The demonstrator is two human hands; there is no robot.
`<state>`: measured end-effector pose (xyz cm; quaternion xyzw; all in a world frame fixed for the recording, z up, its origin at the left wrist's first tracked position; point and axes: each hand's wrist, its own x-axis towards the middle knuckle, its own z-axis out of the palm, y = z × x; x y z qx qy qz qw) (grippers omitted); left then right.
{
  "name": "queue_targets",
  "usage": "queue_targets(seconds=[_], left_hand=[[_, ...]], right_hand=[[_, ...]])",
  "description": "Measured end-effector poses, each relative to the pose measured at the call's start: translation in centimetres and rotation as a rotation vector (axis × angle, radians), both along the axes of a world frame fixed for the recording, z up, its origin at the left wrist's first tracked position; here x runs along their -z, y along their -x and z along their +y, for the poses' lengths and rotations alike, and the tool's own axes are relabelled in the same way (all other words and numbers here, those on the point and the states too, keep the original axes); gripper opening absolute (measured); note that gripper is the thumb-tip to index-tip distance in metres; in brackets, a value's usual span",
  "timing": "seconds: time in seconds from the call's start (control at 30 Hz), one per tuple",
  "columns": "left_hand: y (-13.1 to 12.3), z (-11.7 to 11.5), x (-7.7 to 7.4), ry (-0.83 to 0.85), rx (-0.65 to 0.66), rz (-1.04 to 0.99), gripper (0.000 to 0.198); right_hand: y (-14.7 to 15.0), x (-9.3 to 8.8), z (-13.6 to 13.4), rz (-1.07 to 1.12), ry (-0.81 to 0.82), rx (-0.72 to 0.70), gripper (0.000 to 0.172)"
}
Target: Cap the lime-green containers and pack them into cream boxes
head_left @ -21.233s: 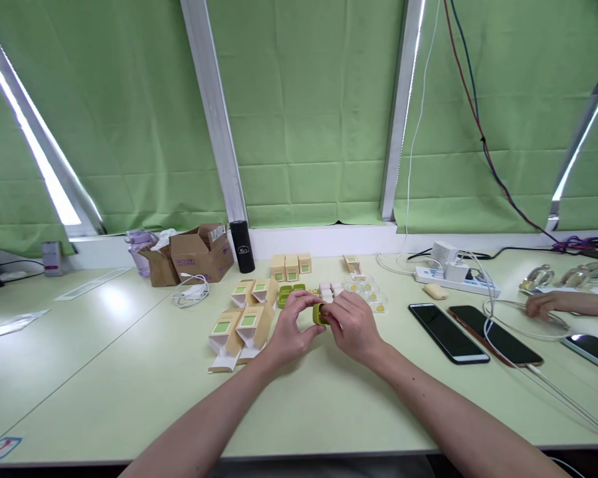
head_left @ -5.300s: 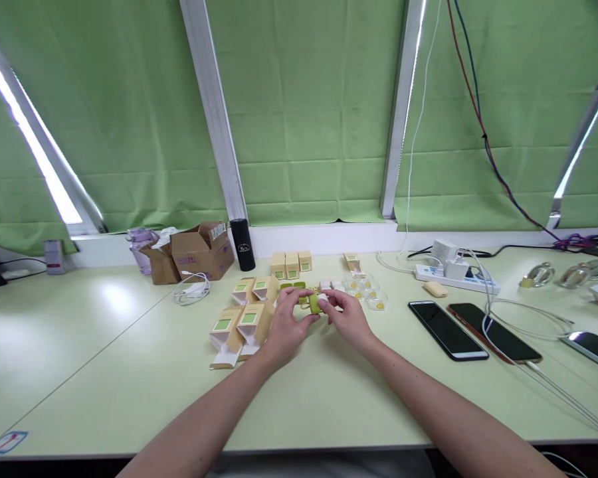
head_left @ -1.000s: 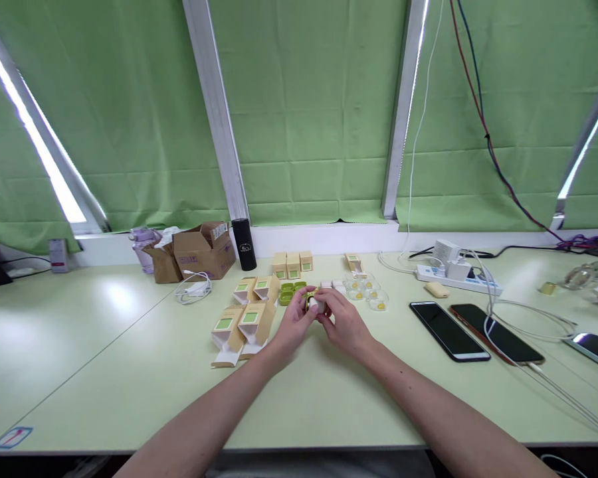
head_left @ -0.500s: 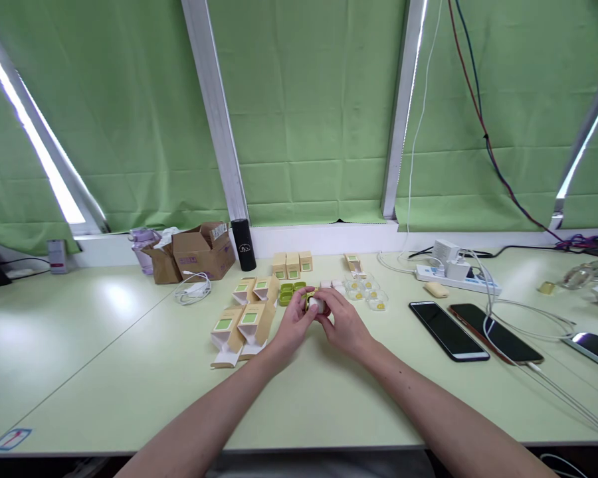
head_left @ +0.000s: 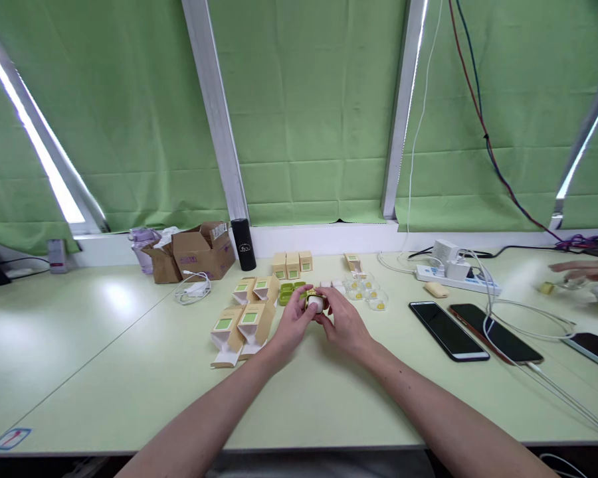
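Note:
Between the fingertips of both hands, over the middle of the table, is a small rounded case, white with a dark and yellow-green edge; its exact kind is too small to make out. My left hand grips it from the left, thumb on the near side. My right hand closes on its right side. Just beyond my left hand sit small green trays. Behind my right hand are small white pieces, partly hidden, and several clear plastic shells with yellow centres. Opened small cardboard boxes with green labels lie left.
Upright small boxes stand at the back, near a black bottle and a brown carton. To the right lie a phone, a second phone and a power strip with cables. Another person's hand reaches in at far right.
The small case has turned slightly in my fingers, showing more of its white face. Another person's hand has come in at the far right, over the clear item there.

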<state>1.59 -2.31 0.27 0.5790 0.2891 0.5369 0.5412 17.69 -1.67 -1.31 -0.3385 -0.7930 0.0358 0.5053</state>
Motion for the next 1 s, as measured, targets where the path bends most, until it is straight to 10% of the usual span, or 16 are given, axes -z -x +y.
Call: queue_targets(seconds=[0.6, 1.0], left_hand=[[0.8, 0.5, -0.7, -0.11, -0.221, 0.188, 0.043], [1.1, 0.1, 0.1, -0.639, -0.427, 0.551, 0.042]], right_hand=[[0.0, -1.3, -0.4, 0.307, 0.291, -0.055, 0.032], [0.1, -1.5, -0.6, 0.469, 0.419, -0.156, 0.035]])
